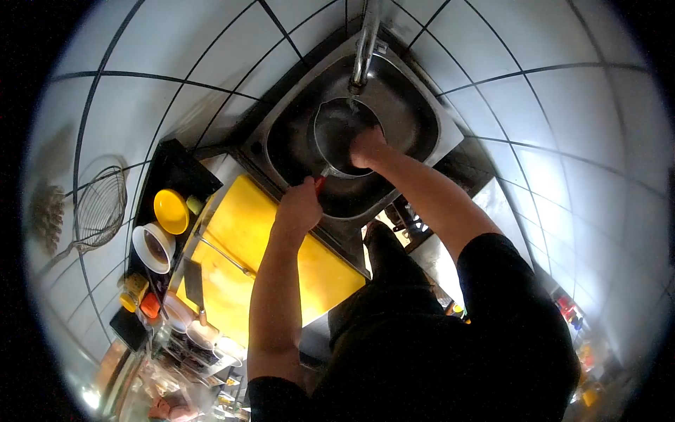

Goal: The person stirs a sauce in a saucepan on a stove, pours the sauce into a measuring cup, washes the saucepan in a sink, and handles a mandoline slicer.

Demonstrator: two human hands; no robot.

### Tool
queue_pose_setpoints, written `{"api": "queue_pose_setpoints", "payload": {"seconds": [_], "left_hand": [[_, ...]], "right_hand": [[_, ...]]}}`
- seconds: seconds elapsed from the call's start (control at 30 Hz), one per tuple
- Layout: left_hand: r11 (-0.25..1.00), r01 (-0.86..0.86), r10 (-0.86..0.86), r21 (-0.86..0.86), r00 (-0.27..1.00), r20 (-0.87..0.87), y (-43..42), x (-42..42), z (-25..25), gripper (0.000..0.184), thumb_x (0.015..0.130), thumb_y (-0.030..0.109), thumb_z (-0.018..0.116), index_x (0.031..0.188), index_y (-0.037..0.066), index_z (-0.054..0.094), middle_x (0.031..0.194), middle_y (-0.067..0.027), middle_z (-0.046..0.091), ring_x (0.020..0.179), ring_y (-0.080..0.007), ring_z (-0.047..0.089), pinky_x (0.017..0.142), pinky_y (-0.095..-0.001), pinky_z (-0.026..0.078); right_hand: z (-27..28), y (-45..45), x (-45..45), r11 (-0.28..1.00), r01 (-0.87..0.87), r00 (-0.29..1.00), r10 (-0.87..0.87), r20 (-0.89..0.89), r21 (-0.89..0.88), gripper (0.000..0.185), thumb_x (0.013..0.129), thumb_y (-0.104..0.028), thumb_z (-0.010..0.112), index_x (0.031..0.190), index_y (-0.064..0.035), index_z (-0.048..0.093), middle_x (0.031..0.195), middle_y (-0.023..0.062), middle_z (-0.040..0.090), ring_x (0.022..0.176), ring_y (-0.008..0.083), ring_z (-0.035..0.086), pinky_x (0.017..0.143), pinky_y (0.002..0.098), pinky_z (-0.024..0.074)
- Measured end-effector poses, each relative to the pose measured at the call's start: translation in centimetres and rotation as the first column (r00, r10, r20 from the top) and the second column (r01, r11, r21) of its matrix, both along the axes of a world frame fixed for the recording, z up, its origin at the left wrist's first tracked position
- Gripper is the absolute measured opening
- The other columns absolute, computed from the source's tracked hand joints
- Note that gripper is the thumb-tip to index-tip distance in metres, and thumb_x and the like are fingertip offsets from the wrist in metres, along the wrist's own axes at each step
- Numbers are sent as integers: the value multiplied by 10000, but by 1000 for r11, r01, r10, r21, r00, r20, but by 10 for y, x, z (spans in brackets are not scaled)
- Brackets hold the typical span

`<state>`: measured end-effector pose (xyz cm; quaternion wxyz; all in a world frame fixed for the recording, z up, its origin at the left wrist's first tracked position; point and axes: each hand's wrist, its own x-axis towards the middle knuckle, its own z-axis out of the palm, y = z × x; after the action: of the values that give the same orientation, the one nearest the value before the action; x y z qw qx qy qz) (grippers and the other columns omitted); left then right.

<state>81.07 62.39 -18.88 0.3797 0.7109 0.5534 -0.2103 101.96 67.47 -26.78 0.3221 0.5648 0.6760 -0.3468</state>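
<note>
A round metal saucepan (pixel 339 130) sits in the sink below the faucet (pixel 364 60), with water falling into it. My left hand (pixel 301 204) is wrapped round the pan's handle (pixel 321 183), which shows a bit of red. Inside the near right part of the pan, my right hand (pixel 367 148) is curled against the wall or floor. Its fingertips point down and away from me. Whatever they grip, if anything, is hidden.
The sink (pixel 422 133) has a dark basin and fills the tiled corner. Left of it lies a yellow cutting board (pixel 232 281) with a cleaver (pixel 193 283) and a thin metal tool (pixel 223 254). A yellow bowl (pixel 171 211) and white bowl (pixel 149 247) stand beyond; a wire strainer (pixel 103 207) hangs on the wall.
</note>
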Motion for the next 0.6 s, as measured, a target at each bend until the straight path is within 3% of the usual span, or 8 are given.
{"api": "queue_pose_setpoints", "payload": {"seconds": [0.13,0.2,0.27,0.3,0.4,0.43,0.5,0.6], "left_hand": [[996,72,-74,47,997,28,-2,-5,-8,262,931,67,528,1181,-10,531,1119,-310,666,1093,-471,641,938,-533,519],[999,42,-42,22,999,-12,0,-1,2,257,937,62,519,1182,-13,534,1118,-308,668,1085,-471,645,932,-531,523],[1000,2,-2,1,999,-45,2,5,14,252,941,60,515,1182,-13,536,1114,-305,671,1079,-469,650,927,-528,527],[1000,-22,22,-8,998,-57,2,8,20,250,942,59,515,1181,-10,538,1111,-303,672,1075,-466,653,925,-526,529],[999,-35,35,0,997,-66,-3,8,15,282,939,95,499,1214,47,538,1115,-272,654,1042,-484,634,891,-561,525],[1000,-29,30,10,998,-64,-5,7,9,301,936,113,491,1231,74,538,1119,-257,644,1027,-494,624,875,-579,522],[998,24,-24,62,1000,-1,-12,-9,-19,299,932,114,499,1226,77,540,1103,-254,661,1021,-493,629,874,-574,526],[996,72,-69,59,996,-50,-11,-7,-4,277,955,100,512,1223,29,525,1110,-270,676,1054,-455,655,904,-534,532]], "right_hand": [[-28,3,-1,899,389,822,-438,-365,-203,480,929,-298,604,1345,-59,614,1411,200,572,1311,353,526,1120,460,379],[-35,18,-3,631,553,455,-776,-438,-544,475,934,-308,596,1313,-23,621,1358,213,605,1256,351,565,1101,459,411],[-13,36,-14,34,422,-135,-986,-100,-906,457,938,-316,591,1252,11,644,1280,212,652,1170,339,624,1063,458,461],[1,36,-14,-49,406,-397,-909,-128,-912,386,937,-292,594,1139,26,679,1167,196,696,1051,321,671,991,459,520],[-30,27,-16,-127,153,-637,-771,1,-980,312,917,-260,628,1047,13,704,1111,190,709,1015,309,680,959,450,541],[-11,19,-19,-175,313,-548,-836,-27,-933,302,921,-248,607,1049,4,712,1101,185,713,1013,301,683,944,447,544],[-12,-4,-9,648,533,276,-741,-612,-544,296,912,-242,608,1051,-6,720,1112,178,713,1039,307,676,934,460,537],[-43,-14,0,984,163,862,-179,-474,-76,281,888,-217,629,1066,-26,733,1140,172,704,1072,318,658,955,472,507]]}}
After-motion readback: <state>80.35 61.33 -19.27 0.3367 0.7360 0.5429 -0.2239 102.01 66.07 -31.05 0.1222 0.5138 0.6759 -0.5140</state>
